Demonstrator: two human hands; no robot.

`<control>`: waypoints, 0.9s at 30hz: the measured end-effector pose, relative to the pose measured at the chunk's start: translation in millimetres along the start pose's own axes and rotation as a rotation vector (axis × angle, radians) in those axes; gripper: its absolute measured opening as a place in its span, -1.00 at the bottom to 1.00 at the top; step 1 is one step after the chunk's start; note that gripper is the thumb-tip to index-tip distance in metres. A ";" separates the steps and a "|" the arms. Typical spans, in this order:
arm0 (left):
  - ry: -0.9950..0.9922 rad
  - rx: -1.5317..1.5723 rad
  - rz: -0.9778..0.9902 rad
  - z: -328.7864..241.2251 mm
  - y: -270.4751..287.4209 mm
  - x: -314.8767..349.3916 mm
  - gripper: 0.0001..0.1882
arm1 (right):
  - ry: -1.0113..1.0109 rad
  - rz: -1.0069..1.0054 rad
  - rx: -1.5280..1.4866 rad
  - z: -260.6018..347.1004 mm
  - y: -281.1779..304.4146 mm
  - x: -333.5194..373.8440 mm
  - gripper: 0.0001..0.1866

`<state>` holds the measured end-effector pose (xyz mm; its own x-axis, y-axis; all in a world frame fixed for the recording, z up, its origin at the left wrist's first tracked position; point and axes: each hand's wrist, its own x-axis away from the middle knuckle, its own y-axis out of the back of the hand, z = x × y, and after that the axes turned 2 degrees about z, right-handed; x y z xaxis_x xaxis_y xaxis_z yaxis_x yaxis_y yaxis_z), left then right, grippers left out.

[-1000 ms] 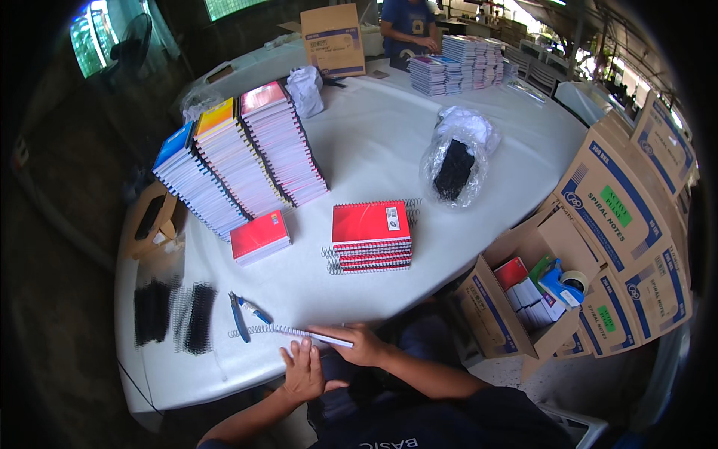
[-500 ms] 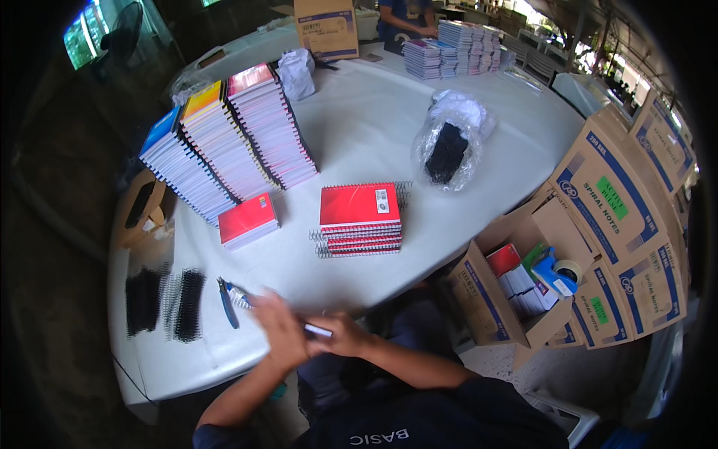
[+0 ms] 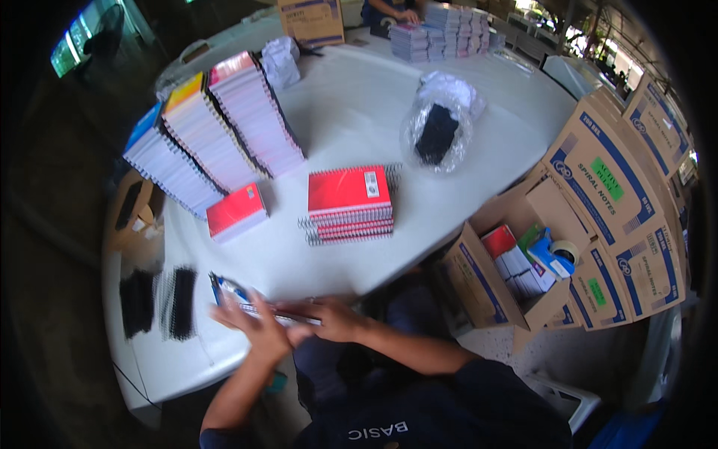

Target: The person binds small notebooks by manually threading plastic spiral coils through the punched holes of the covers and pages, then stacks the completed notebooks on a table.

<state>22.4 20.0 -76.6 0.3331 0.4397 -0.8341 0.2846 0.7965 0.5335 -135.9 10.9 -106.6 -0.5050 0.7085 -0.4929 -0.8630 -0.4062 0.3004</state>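
Observation:
Low at the table's near edge, a thin notebook (image 3: 288, 315) is seen almost edge-on between my hands. My right hand (image 3: 338, 319) is closed around its right end. Against its left part lies my left hand (image 3: 258, 327), fingers stretched apart and blurred by motion; the thumb points right along the lower side. Just beyond the left fingers are the pliers (image 3: 215, 288), partly hidden, next to a blue and white item (image 3: 234, 289) I cannot make out. Ahead sits a stack of red spiral notebooks (image 3: 349, 193), with wire coils sticking out at the sides.
Black coils (image 3: 179, 303) lie at left. Tall notebook stacks (image 3: 224, 123) and a small red pile (image 3: 238, 212) stand behind. A plastic bag (image 3: 437, 135) holds something black. An open carton (image 3: 479, 277) with notebooks and a blue tape dispenser (image 3: 552, 254) is at right. Another person (image 3: 389, 11) works at the far end.
The notebook has turned from a short view of its end to a longer edge-on view. My left hand has shifted left and down, now covering part of the pliers. The whole view has shifted slightly.

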 end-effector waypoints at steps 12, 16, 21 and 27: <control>-0.041 0.447 0.634 -6.6 14.6 -42.3 -0.58 | -0.275 -0.034 -0.264 -20.8 14.1 -7.1 -0.75; 0.086 0.603 0.668 -2.3 19.8 -62.2 -0.74 | -0.314 -0.089 -0.401 -12.1 9.0 -13.7 -0.81; -0.042 0.502 0.765 -0.7 21.7 -76.1 -0.74 | -0.489 0.058 -0.199 -20.5 15.0 -9.7 -0.83; 0.018 0.523 0.734 -7.9 22.4 -75.8 -0.79 | -0.252 -0.062 -0.335 -16.9 12.9 -9.7 -0.84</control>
<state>-3.5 7.8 -2.6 0.5790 0.7733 -0.2585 0.3799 0.0246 0.9247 -142.4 -11.0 -111.8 -0.4690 0.8396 -0.2742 -0.8690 -0.4941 -0.0265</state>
